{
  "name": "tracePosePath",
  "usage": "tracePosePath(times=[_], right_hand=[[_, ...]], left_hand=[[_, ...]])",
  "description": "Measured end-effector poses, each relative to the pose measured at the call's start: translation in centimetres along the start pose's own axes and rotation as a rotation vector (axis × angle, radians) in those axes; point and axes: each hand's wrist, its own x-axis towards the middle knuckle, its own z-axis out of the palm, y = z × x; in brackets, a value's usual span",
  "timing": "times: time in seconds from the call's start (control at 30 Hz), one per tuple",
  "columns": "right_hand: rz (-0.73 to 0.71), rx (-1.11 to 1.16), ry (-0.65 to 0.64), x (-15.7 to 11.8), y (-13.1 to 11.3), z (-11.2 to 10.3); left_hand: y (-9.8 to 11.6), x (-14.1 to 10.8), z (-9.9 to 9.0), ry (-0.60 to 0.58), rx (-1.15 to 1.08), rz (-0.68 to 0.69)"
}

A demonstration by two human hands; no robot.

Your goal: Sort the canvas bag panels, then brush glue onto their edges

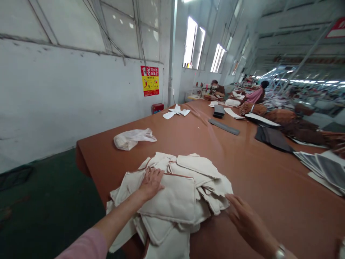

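灭火器放置点 on red-yellow wall sign (150, 81)

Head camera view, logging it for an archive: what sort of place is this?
Probably a sewn-goods factory workshop: a long brown worktable, a pile of stitched canvas panels, and co-workers down a large hall.

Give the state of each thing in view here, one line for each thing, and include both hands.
Left hand: open, pressing flat on the pile
Right hand: open, fingers spread at the pile's edge
Cream canvas pieces: heaped loosely, overlapping, brown-edged
White plastic bag: crumpled, lying on the table
Grey strip: lying flat
Brown table: glossy, bearing scattered materials
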Motion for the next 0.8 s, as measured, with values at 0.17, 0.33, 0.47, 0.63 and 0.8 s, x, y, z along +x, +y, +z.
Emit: tracePosePath(times=[0.17,0.33,0.47,0.63,0.8], right_hand=[[0.000,-0.150,-0.064,17.1,-6.7,6.4],[0.080,-0.270,-0.131,24.0,-7.5,9.9],[0.042,-0.364,-0.085,24.8,-7.7,6.0],[-0.195,-0.404,0.103,19.3,-13.3,0.0],[-0.668,-0.366,0.530,9.8,-21.2,8.1]], left_hand=[[-2.2,0.3,-1.0,-0.060,-0.031,0.033],[-4.7,0.4,-1.9,-0.170,-0.135,0.011],[-6.5,1.7,-1.8,-0.342,-0.311,-0.004],[-8.5,4.3,-1.2,-0.613,-0.609,-0.010],[-9.9,5.7,-1.7,-0.844,-0.891,-0.074]])
